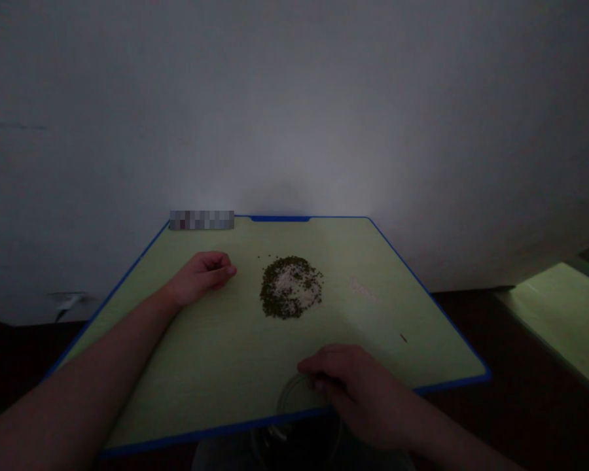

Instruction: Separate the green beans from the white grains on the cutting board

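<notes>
A heap of small green beans mixed with white rice-like grains [292, 288] lies on the middle of the pale green table [201, 366]. To its left, my left hand [203, 276] rests on the tabletop, fingers curled in and thumb pressed against them; whatever may be between them is hidden. At the table's front edge, my right hand [356, 389] is closed at the rim of a clear round container [287, 396]. Part of that container overlaps the tabletop, and its lower part shows dimly below the edge.
A thin scatter of pale grains [363, 289] lies right of the heap, with a small dark sliver [403, 338] nearer me. A blurred-out strip [201, 220] covers the back left corner. Behind stands a grey wall [294, 118]. Another pale green surface [564, 314] is at far right.
</notes>
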A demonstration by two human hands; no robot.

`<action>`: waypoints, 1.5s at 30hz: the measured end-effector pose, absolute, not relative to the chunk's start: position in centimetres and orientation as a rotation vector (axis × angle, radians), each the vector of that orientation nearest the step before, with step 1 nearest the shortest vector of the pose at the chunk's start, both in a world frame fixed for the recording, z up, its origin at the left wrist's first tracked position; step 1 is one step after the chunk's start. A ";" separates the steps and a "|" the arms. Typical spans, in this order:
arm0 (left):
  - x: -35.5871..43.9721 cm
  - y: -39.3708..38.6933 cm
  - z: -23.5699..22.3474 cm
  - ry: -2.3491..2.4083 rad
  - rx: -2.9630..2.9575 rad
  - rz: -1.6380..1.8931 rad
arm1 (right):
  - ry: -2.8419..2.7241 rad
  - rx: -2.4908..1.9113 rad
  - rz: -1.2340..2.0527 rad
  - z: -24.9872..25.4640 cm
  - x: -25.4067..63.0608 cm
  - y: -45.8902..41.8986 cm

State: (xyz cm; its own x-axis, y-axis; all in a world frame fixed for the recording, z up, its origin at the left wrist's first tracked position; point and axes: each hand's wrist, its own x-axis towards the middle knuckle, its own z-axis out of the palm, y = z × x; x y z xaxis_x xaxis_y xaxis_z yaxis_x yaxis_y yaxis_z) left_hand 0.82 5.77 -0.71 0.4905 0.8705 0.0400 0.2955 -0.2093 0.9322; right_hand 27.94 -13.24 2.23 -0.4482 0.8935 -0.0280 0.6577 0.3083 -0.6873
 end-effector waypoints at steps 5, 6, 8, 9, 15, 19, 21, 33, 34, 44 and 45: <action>0.8 5.8 -0.8 0.981 1.750 0.737 | -2.191 -1.408 0.769 1.8 28.8 -14.7; 0.8 5.9 -0.9 0.979 1.748 0.732 | -2.183 -1.395 0.684 1.5 28.9 -14.9; 0.7 6.0 -1.0 0.979 1.740 0.724 | -2.201 -1.296 0.438 0.9 28.6 -15.1; 0.7 6.0 -1.1 0.977 1.734 0.724 | -2.227 -1.212 0.287 0.5 28.3 -15.1; 0.5 6.2 -1.3 0.948 1.728 0.742 | -2.424 -1.073 -0.265 -0.8 24.6 -13.9; 0.4 6.2 -1.3 0.944 1.737 0.741 | -2.483 -1.197 -0.283 -0.8 23.8 -13.4; 0.4 6.3 -1.4 0.943 1.743 0.731 | -2.453 -1.223 -0.312 -0.9 24.4 -13.4; 0.4 6.2 -1.3 0.948 1.743 0.710 | -2.359 -1.283 -0.447 -0.4 26.4 -14.1; 0.4 6.2 -1.4 0.950 1.745 0.714 | -2.377 -1.266 -0.430 -0.4 26.0 -14.0; 0.3 6.4 -1.6 0.943 1.757 0.731 | -2.367 -1.222 -0.449 -0.4 27.3 -14.1; 0.3 6.3 -1.5 0.939 1.760 0.730 | -2.345 -1.235 -0.465 -0.4 28.0 -14.1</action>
